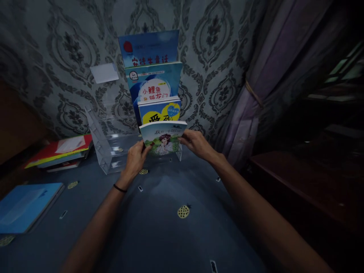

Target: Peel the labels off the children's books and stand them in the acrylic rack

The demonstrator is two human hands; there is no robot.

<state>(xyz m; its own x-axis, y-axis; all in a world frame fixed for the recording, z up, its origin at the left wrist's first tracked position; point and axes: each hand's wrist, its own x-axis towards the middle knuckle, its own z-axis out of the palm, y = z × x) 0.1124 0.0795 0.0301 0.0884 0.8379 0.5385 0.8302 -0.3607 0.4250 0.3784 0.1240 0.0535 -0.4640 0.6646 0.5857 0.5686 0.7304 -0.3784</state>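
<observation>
Damask-patterned wallpaper [213, 34], grey with darker scrollwork, across the back; pale purple curtain [281, 53], right, gathered by a tan tieback [254, 94]; counter [153, 235], blue-topped, with scattered yellow pineapple motifs [183, 211]; dark reddish-brown furniture surface [298, 182], lower right; plain brown panel [17, 121], far left; greenish bright panes [345, 64], upper right, blurred; lighting dim, corners deeply shadowed
</observation>
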